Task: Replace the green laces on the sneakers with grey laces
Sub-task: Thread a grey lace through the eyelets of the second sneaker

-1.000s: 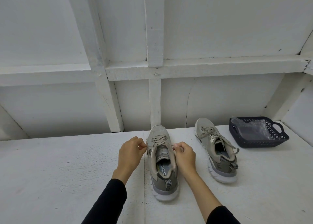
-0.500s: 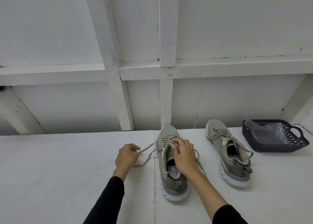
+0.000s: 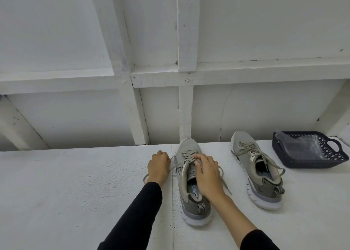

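From the head view, we saw the near sneaker (image 3: 191, 189) on the white table (image 3: 75, 193). Our left hand (image 3: 158, 167) pinched its loosened lace (image 3: 173, 166) — our right hand (image 3: 205, 174) curled fingers on the laces over its tongue. The second sneaker (image 3: 253, 166) stood beside a dark basket (image 3: 310, 161).

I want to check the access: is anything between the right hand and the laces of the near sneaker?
Nothing visible is in the way. The right hand already lies on the near sneaker, with its fingers on the crossed laces. The second sneaker stands apart.

hands (image 3: 207, 172) on sneaker (image 3: 191, 185), laces (image 3: 186, 156) loosened
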